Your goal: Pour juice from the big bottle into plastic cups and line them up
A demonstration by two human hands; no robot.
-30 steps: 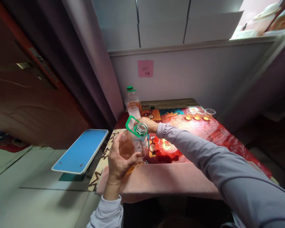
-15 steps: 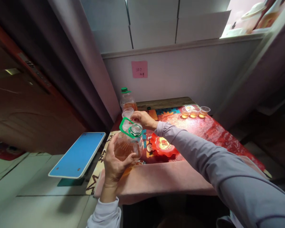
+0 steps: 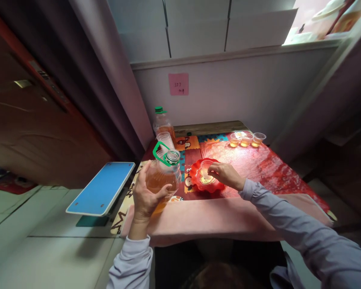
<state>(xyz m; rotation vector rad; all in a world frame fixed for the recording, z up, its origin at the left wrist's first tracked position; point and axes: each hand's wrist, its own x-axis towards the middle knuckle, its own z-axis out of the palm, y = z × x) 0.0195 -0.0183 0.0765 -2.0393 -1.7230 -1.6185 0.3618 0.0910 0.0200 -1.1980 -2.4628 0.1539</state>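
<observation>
Clear cup (image 3: 206, 165), seemingly unfilled, is pinched by the right hand (image 3: 228, 175) at the red dish (image 3: 197, 184) near the worktop's (image 3: 284, 173) front edge; left hand (image 3: 145, 198) cups the uncapped jug (image 3: 161, 179), near-left corner; three cups (image 3: 246, 140), far-right corner, already hold amber liquid.

left hand (image 3: 149, 196) curls wide while the right hand (image 3: 225, 174) pinches

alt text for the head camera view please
The left hand grips an uncapped jug of amber liquid while the right hand holds a clear cup at a red wavy-edged dish. Three part-filled cups stand beyond, to the right.
</observation>
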